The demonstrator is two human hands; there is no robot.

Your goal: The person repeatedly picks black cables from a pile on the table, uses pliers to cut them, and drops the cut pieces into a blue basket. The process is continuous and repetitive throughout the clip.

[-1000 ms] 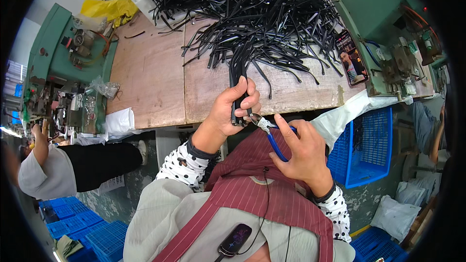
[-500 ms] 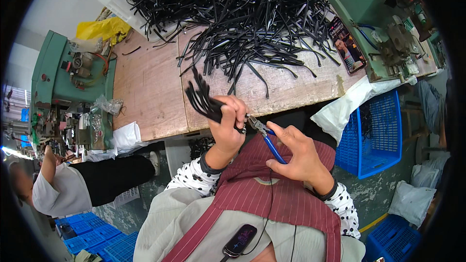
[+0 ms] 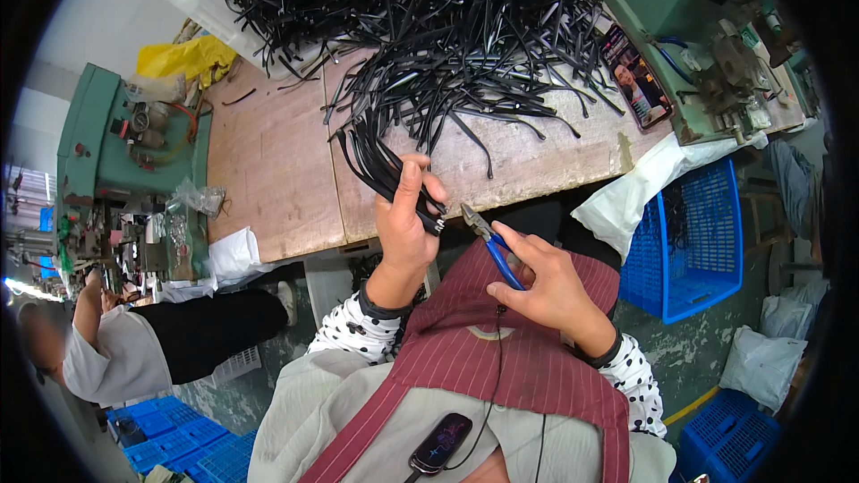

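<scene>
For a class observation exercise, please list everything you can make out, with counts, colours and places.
Worktable: one, brown, upper centre
Loose eyeglass temples: uncountable, black, heaped on worktable
Bundled eyeglass temples: several, black, centre
Pliers: one, blue-handled, centre
Machines: two, green, flanking worktable
Smartphone: one, dark, worktable's right end
Plastic sheeting: one, yellow, upper left
Crates: several, blue, both sides
Co-worker: one, white top, black trousers, left
Apron: one, maroon, lower centre
Electronic device: one, black, bottom centre
Left grip: one, dotted sleeve, around bundled temples
Right grip: one, dotted sleeve, around pliers
</scene>
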